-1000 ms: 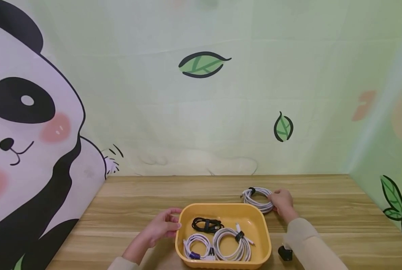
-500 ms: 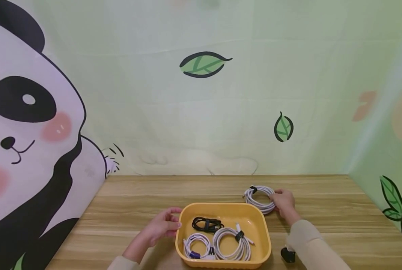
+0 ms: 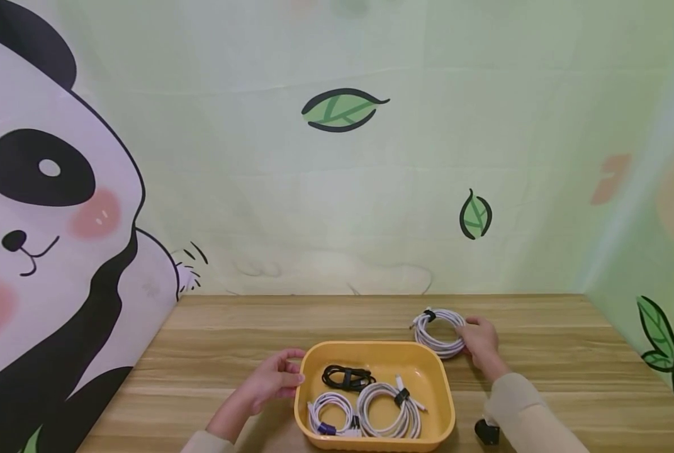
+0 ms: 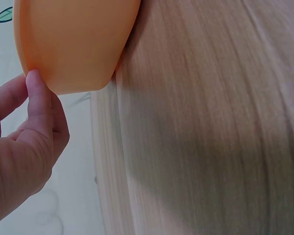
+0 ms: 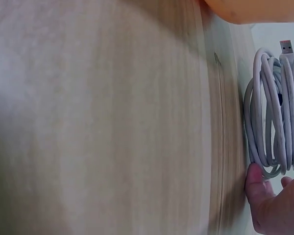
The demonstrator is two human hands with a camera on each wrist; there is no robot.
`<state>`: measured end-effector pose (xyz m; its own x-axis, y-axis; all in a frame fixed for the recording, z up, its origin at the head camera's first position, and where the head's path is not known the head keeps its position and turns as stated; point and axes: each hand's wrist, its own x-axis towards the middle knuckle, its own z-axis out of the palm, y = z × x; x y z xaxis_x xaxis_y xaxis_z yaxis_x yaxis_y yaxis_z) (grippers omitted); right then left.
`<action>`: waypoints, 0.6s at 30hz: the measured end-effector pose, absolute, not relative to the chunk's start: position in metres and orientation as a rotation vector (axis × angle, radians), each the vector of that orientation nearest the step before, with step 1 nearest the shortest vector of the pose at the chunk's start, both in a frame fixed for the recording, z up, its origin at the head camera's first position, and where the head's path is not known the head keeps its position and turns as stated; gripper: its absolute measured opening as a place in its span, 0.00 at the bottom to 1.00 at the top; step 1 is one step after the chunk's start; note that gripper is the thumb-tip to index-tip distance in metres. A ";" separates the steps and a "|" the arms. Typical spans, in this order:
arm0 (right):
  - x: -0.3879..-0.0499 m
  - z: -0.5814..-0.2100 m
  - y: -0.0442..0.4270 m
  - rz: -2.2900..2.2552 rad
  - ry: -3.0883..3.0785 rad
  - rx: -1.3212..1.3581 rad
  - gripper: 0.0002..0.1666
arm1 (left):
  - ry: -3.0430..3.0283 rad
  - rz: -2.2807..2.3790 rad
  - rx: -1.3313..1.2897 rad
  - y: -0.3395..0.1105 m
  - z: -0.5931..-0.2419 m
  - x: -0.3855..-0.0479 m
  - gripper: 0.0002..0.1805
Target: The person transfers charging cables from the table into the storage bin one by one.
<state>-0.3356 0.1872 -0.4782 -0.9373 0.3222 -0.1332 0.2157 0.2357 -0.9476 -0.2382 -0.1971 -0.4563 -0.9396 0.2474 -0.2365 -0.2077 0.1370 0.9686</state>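
My right hand (image 3: 481, 343) pinches the right side of a coiled white USB cable (image 3: 435, 347), bound by a black strap, just beyond the yellow plastic bin's far right corner. In the right wrist view the coil (image 5: 277, 117) shows a USB plug (image 5: 286, 47) with orange inside. My left hand (image 3: 271, 377) holds the left rim of the bin (image 3: 370, 346); in the left wrist view the thumb (image 4: 38, 100) presses its outer wall. Inside the bin lie a black coiled cable (image 3: 348, 379), a white coil with a blue connector (image 3: 326, 428) and a larger white coil (image 3: 365, 409).
A small black object (image 3: 486, 432) is by the right sleeve, to the right of the bin; its kind is unclear. Wood-grain tabletop (image 3: 291, 314) surrounds the bin. A printed backdrop (image 3: 337, 207) with a panda and leaves rises behind the table.
My right hand and the coiled USB cable have shifted slightly to the right, and the coil has risen a little. The left hand and the bin stay where they were.
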 end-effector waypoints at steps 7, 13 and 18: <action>-0.335 -0.479 0.191 1.947 -2.331 -0.509 0.29 | 2.088 1.861 0.042 -0.197 -0.457 -0.238 0.28; -0.333 -0.474 0.193 2.076 -2.287 -0.482 0.30 | 2.089 1.859 0.038 -0.197 -0.456 -0.238 0.27; -0.331 -0.470 0.196 2.144 -2.282 -0.462 0.30 | 2.087 1.856 0.035 -0.196 -0.455 -0.237 0.27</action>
<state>-0.3311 0.1957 -0.4703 -0.9571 0.1946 -0.2147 0.2264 0.0397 -0.9732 -0.2374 -0.1964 -0.4547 -0.9395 0.2454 -0.2390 -0.2087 0.1434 0.9674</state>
